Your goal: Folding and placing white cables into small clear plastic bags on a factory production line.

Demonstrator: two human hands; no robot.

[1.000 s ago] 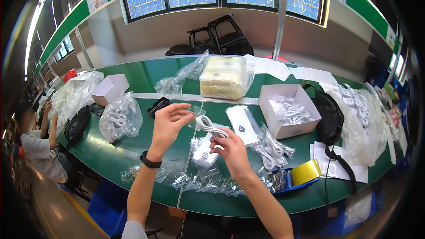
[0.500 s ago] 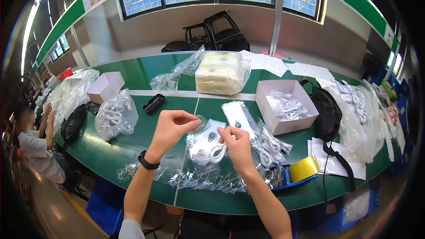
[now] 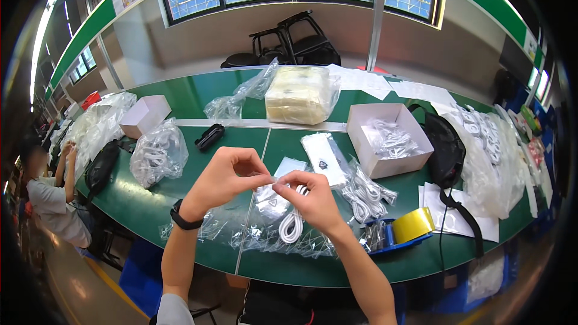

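Clear plastic is what both hands pinch: the left hand and the right hand meet fingertip to fingertip above the near edge of the green worktop, each closed on the top of a small transparent bag that hangs between them. Inside the bag sits a coiled white cable. A black wristband circles the left wrist.

Under the hands, along the near edge, lie loose empty clear bags. Just right of the right hand rests a heap of bagged white cables, and beyond it, toward the near right corner, a yellow tape roll sits in a blue dispenser. Behind the hands a flat packet with a dark emblem lies on the worktop. Further right an open white box holds more bagged cables, with a black bag beside it. Toward the far edge stands a cream block wrapped in plastic. On the left sit a bulging clear sack of cables, a small black object and a closed white box. At the far left end another person sits at the worktop.
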